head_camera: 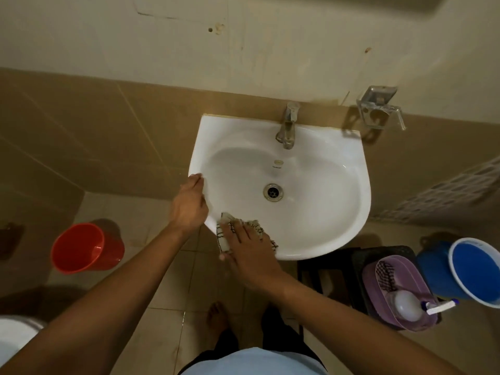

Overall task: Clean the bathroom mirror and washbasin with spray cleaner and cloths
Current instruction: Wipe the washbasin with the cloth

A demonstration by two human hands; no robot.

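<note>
Cloth: your checked cream-and-black cleaning cloth [244,230] sits bunched on the near-left rim of the white ceramic wall-hung washbasin [319,212], draped over the front edge.
Right hand: your right hand [247,249] lies flat on the cloth, fingers spread and straight. That is a pressing palm, not a clenched grip, and nothing is pinched.
Left hand: your left hand [189,205] rests on the basin's left rim with fingers relaxed along the edge, bracing and holding nothing.
Handling: soft, limp fabric that looks light. It will fold and slide under your palm, and the glazed basin looks slick, so I'd expect it to skate unless you keep weight on it.
Where to hold: keep the palm over the thick middle of the bunch. If you lift it, gather the bunched centre, not a trailing corner.
Stage: judging from this, you are on the rim wipe. The bowl around the metal drain [273,192] and the dull steel tap [288,125] look still to do.
Supplies: white spray bottle [408,304] lies in the lilac plastic caddy [374,290] at your right, beside a second checked cloth [385,274].
Mirror: not in view.
</note>
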